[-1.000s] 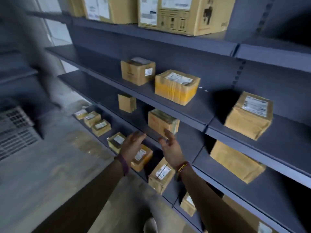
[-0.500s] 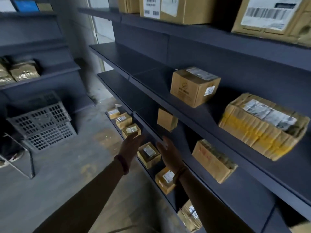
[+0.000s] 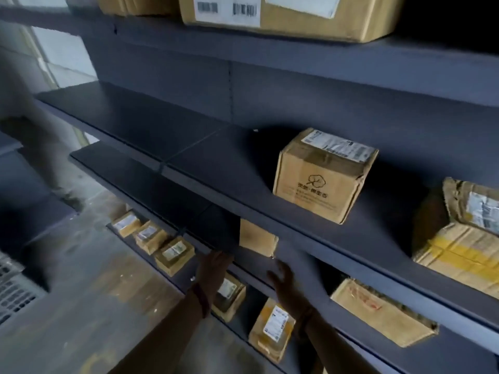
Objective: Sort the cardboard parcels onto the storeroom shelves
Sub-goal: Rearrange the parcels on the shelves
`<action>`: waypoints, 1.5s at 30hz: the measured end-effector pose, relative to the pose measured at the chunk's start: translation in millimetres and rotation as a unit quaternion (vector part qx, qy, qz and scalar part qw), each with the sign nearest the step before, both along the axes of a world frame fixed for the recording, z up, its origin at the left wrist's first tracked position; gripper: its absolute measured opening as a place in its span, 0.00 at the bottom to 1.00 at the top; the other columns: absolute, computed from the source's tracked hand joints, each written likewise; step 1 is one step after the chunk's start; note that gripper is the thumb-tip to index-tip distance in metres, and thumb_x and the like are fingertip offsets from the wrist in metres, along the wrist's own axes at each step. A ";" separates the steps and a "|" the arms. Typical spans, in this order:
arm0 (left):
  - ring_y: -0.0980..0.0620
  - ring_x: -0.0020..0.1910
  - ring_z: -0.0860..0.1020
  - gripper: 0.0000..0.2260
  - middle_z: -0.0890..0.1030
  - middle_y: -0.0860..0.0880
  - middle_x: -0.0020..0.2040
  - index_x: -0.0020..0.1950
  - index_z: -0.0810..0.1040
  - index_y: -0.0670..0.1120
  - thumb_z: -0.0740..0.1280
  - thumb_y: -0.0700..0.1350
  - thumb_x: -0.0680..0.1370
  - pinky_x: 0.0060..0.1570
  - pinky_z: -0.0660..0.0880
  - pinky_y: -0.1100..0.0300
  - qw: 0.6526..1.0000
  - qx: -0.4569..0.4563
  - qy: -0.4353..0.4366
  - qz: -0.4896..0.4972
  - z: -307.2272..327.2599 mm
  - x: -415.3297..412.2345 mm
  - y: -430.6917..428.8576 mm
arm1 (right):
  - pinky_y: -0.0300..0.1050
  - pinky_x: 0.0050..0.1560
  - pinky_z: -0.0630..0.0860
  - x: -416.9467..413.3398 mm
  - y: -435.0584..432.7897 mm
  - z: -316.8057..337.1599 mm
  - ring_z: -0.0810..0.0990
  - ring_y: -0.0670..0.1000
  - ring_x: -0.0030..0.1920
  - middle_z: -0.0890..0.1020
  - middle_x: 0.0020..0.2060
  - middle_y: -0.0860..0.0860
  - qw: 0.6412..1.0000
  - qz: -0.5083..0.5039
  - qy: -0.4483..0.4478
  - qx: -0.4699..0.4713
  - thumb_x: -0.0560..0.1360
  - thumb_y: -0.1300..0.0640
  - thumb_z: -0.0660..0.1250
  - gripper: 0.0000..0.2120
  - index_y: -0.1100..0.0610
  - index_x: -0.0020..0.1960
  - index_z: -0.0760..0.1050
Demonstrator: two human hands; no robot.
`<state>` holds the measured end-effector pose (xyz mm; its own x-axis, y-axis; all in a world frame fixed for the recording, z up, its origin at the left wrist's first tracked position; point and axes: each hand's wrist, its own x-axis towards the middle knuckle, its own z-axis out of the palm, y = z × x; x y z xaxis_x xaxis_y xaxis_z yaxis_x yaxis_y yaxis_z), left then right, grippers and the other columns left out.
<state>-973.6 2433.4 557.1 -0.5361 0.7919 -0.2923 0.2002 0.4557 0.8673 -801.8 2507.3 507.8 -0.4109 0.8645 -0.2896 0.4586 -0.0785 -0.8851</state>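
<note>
Dark grey shelves (image 3: 140, 122) fill the view. A small plain cardboard parcel (image 3: 258, 237) stands on the second shelf, just above and between my hands. My left hand (image 3: 213, 268) is open, its fingers near the shelf's front edge. My right hand (image 3: 283, 279) is open with fingers spread, slightly right of and below that parcel. Neither hand holds anything. A cube box with a printed logo (image 3: 322, 176) sits on the shelf above, and a yellow-taped parcel (image 3: 459, 238) lies to its right.
Several small labelled parcels (image 3: 175, 252) line the lowest shelf, with two more (image 3: 272, 327) under my arms. A flat parcel (image 3: 380, 311) lies on the second shelf at right. Large boxes (image 3: 283, 12) stand on the top shelf. A grey plastic crate (image 3: 13, 290) is at the left on the concrete floor.
The view has swung left and closer to the shelves. Both hands stay open and empty and have risen toward the small plain parcel on the second shelf.
</note>
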 end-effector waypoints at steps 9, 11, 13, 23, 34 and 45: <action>0.48 0.69 0.68 0.21 0.69 0.47 0.72 0.74 0.65 0.45 0.63 0.41 0.80 0.57 0.66 0.59 0.983 -0.026 -0.163 -0.083 -49.1 -77.0 72.0 | 0.42 0.67 0.65 -38.8 7.0 -16.9 0.69 0.55 0.71 0.70 0.72 0.57 0.980 -0.178 -0.088 -0.025 0.79 0.53 0.65 0.27 0.58 0.75 0.62; 0.49 0.66 0.71 0.21 0.71 0.47 0.70 0.72 0.67 0.45 0.64 0.41 0.79 0.59 0.68 0.58 0.982 -0.037 -0.163 -0.087 -55.7 -84.9 87.8 | 0.46 0.70 0.66 -44.7 12.2 -17.0 0.69 0.55 0.72 0.69 0.72 0.57 0.975 -0.205 -0.078 -0.036 0.79 0.54 0.65 0.28 0.58 0.76 0.61; 0.50 0.63 0.72 0.21 0.73 0.48 0.67 0.71 0.68 0.47 0.65 0.40 0.78 0.61 0.69 0.56 0.981 -0.036 -0.155 -0.110 -62.1 -90.2 101.2 | 0.46 0.70 0.66 -50.2 21.7 -18.9 0.68 0.56 0.72 0.68 0.73 0.58 0.971 -0.224 -0.081 -0.035 0.79 0.55 0.65 0.28 0.59 0.76 0.60; 0.44 0.54 0.76 0.17 0.77 0.48 0.50 0.52 0.71 0.51 0.64 0.50 0.64 0.57 0.72 0.49 0.975 -0.064 -0.122 -0.171 -106.8 -89.9 145.6 | 0.44 0.61 0.69 -86.0 61.8 -44.0 0.73 0.57 0.63 0.75 0.62 0.59 0.962 -0.264 -0.072 -0.016 0.75 0.61 0.65 0.19 0.63 0.66 0.70; 0.44 0.68 0.69 0.24 0.69 0.45 0.69 0.73 0.62 0.45 0.65 0.40 0.77 0.68 0.67 0.44 0.970 -0.097 -0.173 -0.142 -98.4 -98.1 119.3 | 0.40 0.71 0.63 -111.4 9.5 -26.1 0.66 0.53 0.72 0.68 0.72 0.52 0.973 -0.189 -0.105 0.081 0.74 0.71 0.56 0.31 0.55 0.76 0.63; 0.38 0.64 0.73 0.18 0.74 0.38 0.65 0.69 0.69 0.39 0.56 0.47 0.83 0.61 0.71 0.46 0.948 -0.166 -0.265 -0.055 -57.8 -131.4 61.6 | 0.44 0.59 0.69 -136.9 -70.5 24.6 0.64 0.52 0.59 0.68 0.63 0.50 0.938 -0.058 -0.225 0.257 0.76 0.44 0.63 0.28 0.39 0.75 0.61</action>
